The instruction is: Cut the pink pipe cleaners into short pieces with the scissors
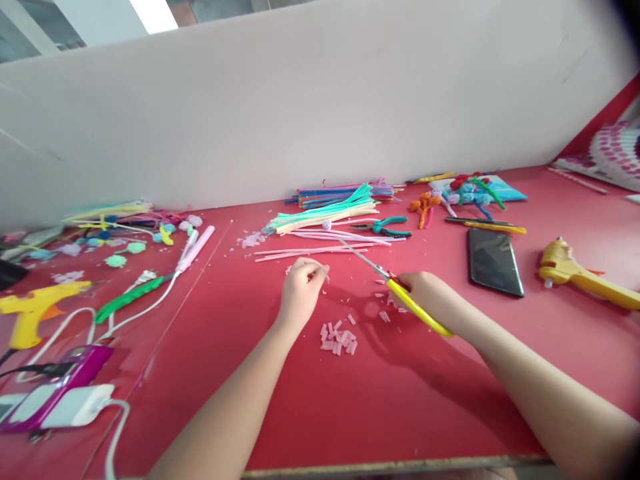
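Note:
My right hand [425, 293] grips yellow-handled scissors [400, 293], their blades pointing up and left over the red table [400, 400]. My left hand [300, 290] is closed in a pinch, fingertips together on something small and pale that I cannot make out. A little heap of short pink cut pieces [339, 337] lies between and in front of the hands, with a few more scattered near the scissors. Long pink straws [320, 250] lie just beyond the left hand.
A bundle of pale and teal straws [325, 213], teal pliers [387, 228], a black phone [494, 261] and a yellow glue gun [585, 273] lie on the right. Another yellow glue gun [35, 310], cables, chargers and pompoms sit left. A white wall stands behind.

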`<action>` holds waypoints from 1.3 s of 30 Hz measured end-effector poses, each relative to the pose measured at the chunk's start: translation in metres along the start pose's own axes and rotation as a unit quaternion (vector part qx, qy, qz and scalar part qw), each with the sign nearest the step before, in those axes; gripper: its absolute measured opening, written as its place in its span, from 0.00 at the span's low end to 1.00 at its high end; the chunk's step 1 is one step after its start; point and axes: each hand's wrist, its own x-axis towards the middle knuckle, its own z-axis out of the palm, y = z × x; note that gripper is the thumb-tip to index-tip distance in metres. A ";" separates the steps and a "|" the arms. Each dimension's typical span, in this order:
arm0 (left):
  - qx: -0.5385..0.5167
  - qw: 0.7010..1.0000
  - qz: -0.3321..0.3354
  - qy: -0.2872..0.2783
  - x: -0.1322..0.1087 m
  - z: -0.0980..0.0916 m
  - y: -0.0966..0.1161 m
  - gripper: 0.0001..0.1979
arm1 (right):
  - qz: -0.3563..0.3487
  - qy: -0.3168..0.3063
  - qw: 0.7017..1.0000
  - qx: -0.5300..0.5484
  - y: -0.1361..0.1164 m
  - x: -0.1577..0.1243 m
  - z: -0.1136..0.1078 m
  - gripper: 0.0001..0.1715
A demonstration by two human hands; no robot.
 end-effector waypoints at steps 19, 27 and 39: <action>0.047 0.950 0.068 -0.302 -0.017 0.001 0.023 0.05 | -0.028 0.072 0.997 0.017 -0.010 -0.008 0.002 0.13; -0.159 0.941 -0.060 -0.292 -0.025 0.010 0.036 0.10 | -0.077 -0.049 0.966 0.242 -0.026 -0.023 0.007 0.11; -0.023 0.999 -0.014 -0.040 -0.014 0.006 0.023 0.05 | -0.022 -0.019 0.960 0.278 -0.024 -0.021 0.004 0.09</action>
